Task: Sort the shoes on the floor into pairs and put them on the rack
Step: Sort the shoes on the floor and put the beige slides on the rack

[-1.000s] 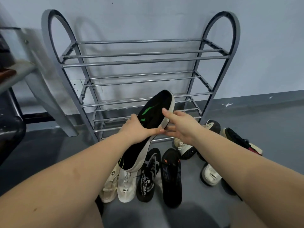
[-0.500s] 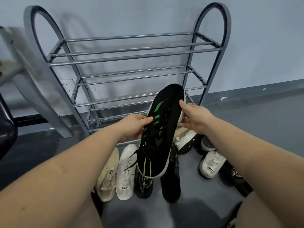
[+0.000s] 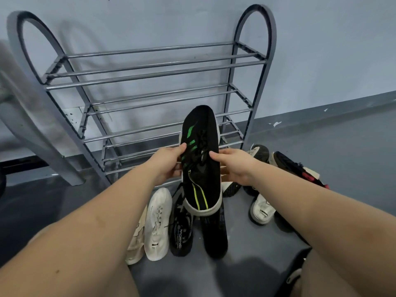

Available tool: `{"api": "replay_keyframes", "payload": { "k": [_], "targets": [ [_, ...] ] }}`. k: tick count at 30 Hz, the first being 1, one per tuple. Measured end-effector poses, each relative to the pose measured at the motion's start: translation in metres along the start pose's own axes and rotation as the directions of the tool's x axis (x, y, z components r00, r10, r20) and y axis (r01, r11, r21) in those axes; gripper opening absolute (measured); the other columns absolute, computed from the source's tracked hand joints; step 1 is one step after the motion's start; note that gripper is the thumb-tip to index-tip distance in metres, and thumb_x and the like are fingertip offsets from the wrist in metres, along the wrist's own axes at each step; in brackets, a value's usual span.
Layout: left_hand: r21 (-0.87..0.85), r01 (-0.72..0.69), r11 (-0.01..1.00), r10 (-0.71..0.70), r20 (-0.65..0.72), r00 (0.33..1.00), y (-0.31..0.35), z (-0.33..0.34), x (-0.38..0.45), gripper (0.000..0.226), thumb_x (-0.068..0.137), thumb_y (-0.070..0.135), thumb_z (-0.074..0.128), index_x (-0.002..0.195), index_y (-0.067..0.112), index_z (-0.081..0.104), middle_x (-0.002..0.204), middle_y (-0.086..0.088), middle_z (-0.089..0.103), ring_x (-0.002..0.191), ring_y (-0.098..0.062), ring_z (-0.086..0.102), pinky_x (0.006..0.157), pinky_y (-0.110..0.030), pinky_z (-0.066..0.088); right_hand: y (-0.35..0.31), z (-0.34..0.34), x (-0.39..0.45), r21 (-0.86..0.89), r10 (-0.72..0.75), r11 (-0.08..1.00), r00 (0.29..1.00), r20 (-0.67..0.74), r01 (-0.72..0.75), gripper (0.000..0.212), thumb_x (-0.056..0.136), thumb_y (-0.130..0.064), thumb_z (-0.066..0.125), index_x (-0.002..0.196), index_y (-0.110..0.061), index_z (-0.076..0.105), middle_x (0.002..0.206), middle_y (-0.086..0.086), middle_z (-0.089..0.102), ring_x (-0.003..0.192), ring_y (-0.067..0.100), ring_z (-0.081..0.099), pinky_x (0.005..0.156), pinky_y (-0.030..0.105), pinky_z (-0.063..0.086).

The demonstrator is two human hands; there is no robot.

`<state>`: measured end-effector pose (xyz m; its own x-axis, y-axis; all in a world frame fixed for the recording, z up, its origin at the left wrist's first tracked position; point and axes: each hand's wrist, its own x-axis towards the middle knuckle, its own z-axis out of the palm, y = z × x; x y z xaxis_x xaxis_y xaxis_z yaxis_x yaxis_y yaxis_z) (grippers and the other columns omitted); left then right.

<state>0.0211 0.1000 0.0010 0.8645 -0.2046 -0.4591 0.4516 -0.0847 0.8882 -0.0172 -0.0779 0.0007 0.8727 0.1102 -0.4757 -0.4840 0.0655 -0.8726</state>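
A black shoe with green stripes and a white sole [image 3: 200, 159] hangs in the air before the rack, toe pointing up and away. My left hand [image 3: 166, 166] grips its left side and my right hand [image 3: 234, 166] grips its right side. The grey metal rack [image 3: 154, 68] stands against the wall with bare shelves. On the floor below lie two cream shoes [image 3: 157, 224], a black patterned shoe [image 3: 181, 230] and a black shoe [image 3: 215, 232]. More shoes lie to the right: a white one [image 3: 262, 209] and a black and red one [image 3: 297, 168].
A grey slanted leg of some furniture [image 3: 32, 133] stands left of the rack. The floor is dark grey, the wall pale. My knees show at the bottom corners. Another dark shoe [image 3: 296, 269] peeks out at the lower right.
The black and green shoe has turned from sole-side tilt to upper facing me, and now stands more upright. My right hand has shifted from its toe edge to its right side.
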Motion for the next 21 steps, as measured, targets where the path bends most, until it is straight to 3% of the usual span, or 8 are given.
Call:
{"api": "replay_keyframes", "payload": {
  "k": [3, 6, 8, 10, 13, 16, 18, 21],
  "targets": [
    [0.118, 0.034, 0.992, -0.045, 0.09, 0.995, -0.007, 0.01, -0.005, 0.03, 0.096, 0.035, 0.049, 0.108, 0.012, 0.063, 0.083, -0.002, 0.067, 0.061, -0.013, 0.058, 0.055, -0.023, 0.045, 0.006, -0.012, -0.002, -0.006, 0.008, 1.0, 0.999, -0.052, -0.008, 0.017, 0.097, -0.024, 0.052, 0.1, -0.01, 0.062, 0.088, 0.005, 0.065, 0.076, 0.02, 0.061, 0.072, 0.033, 0.053],
    [0.261, 0.054, 0.964, -0.099, 0.161, 0.982, -0.017, 0.018, -0.011, 0.032, 0.096, 0.036, 0.048, 0.115, 0.013, 0.061, 0.094, -0.007, 0.064, 0.075, -0.02, 0.058, 0.058, -0.026, 0.051, 0.013, -0.025, -0.003, -0.012, 0.016, 1.0, 0.994, -0.104, -0.017, 0.026, 0.098, -0.024, 0.051, 0.111, -0.003, 0.06, 0.086, 0.006, 0.064, 0.073, 0.019, 0.061, 0.068, 0.032, 0.053],
    [0.323, 0.049, 0.945, -0.125, 0.218, 0.968, -0.021, 0.02, -0.009, 0.032, 0.097, 0.032, 0.047, 0.116, 0.009, 0.059, 0.099, -0.011, 0.063, 0.08, -0.023, 0.061, 0.074, -0.035, 0.059, 0.018, -0.031, -0.003, -0.054, 0.029, 0.998, 0.994, -0.101, -0.035, 0.032, 0.098, -0.023, 0.051, 0.12, 0.0, 0.057, 0.089, 0.007, 0.065, 0.075, 0.02, 0.062, 0.07, 0.034, 0.055],
    [0.4, 0.048, 0.915, -0.159, 0.249, 0.955, -0.026, 0.021, -0.005, 0.031, 0.097, 0.03, 0.048, 0.116, 0.008, 0.058, 0.098, -0.011, 0.062, 0.078, -0.023, 0.061, 0.087, -0.044, 0.054, 0.024, -0.036, -0.002, -0.093, 0.052, 0.994, 0.994, -0.092, -0.06, 0.032, 0.098, -0.022, 0.05, 0.121, -0.001, 0.056, 0.096, 0.009, 0.066, 0.081, 0.022, 0.064, 0.077, 0.038, 0.055],
    [0.429, 0.067, 0.901, -0.181, 0.231, 0.956, -0.038, 0.031, 0.004, 0.032, 0.098, 0.028, 0.046, 0.12, 0.006, 0.056, 0.089, -0.008, 0.058, 0.065, -0.016, 0.056, 0.07, -0.033, 0.057, 0.032, -0.041, -0.002, -0.101, 0.1, 0.989, 0.99, -0.104, -0.11, 0.029, 0.099, -0.021, 0.049, 0.12, -0.002, 0.056, 0.102, 0.011, 0.065, 0.089, 0.026, 0.063, 0.083, 0.04, 0.055],
    [0.356, 0.11, 0.928, -0.199, 0.224, 0.954, -0.057, 0.043, 0.008, 0.026, 0.1, 0.024, 0.042, 0.111, 0.005, 0.056, 0.069, 0.0, 0.063, 0.049, -0.008, 0.058, 0.048, -0.022, 0.053, 0.048, -0.048, 0.003, -0.068, 0.143, 0.986, 0.981, -0.128, -0.153, 0.024, 0.1, -0.02, 0.047, 0.113, -0.004, 0.057, 0.089, 0.007, 0.063, 0.077, 0.022, 0.06, 0.075, 0.037, 0.053],
    [0.308, 0.146, 0.94, -0.221, 0.223, 0.949, -0.076, 0.049, 0.014, 0.019, 0.1, 0.024, 0.042, 0.102, 0.012, 0.056, 0.052, 0.009, 0.06, 0.038, -0.002, 0.053, 0.048, -0.022, 0.051, 0.069, -0.054, 0.008, -0.044, 0.17, 0.983, 0.975, -0.142, -0.178, 0.02, 0.099, -0.019, 0.047, 0.11, -0.006, 0.057, 0.086, 0.006, 0.063, 0.074, 0.019, 0.059, 0.07, 0.035, 0.053],
    [0.265, 0.189, 0.945, -0.247, 0.207, 0.946, -0.105, 0.058, 0.022, 0.016, 0.101, 0.022, 0.041, 0.1, 0.015, 0.055, 0.045, 0.011, 0.058, 0.035, -0.001, 0.051, 0.045, -0.02, 0.048, 0.106, -0.06, 0.018, 0.017, 0.205, 0.979, 0.964, -0.169, -0.205, 0.024, 0.099, -0.02, 0.049, 0.116, -0.006, 0.058, 0.088, 0.005, 0.064, 0.076, 0.019, 0.06, 0.071, 0.034, 0.053]
  ]
}}
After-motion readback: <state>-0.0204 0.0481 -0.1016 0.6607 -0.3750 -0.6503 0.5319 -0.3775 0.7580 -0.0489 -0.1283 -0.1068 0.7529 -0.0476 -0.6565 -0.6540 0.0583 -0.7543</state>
